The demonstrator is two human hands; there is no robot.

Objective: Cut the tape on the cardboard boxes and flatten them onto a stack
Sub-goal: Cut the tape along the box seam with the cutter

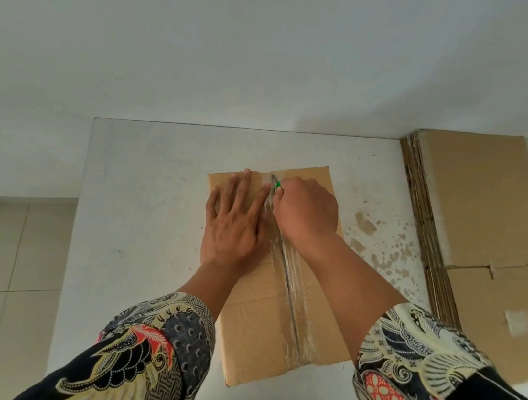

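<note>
Right hand (305,212) grips a green-handled cutter (277,185) at the far end of the tape seam (290,291), which runs lengthwise toward the person along the cardboard box (251,327) on the table (143,183); flat left hand (232,219) steadies the box beside it.

- No text, label, brand, number or sign can be read anywhere in the head view.
</note>
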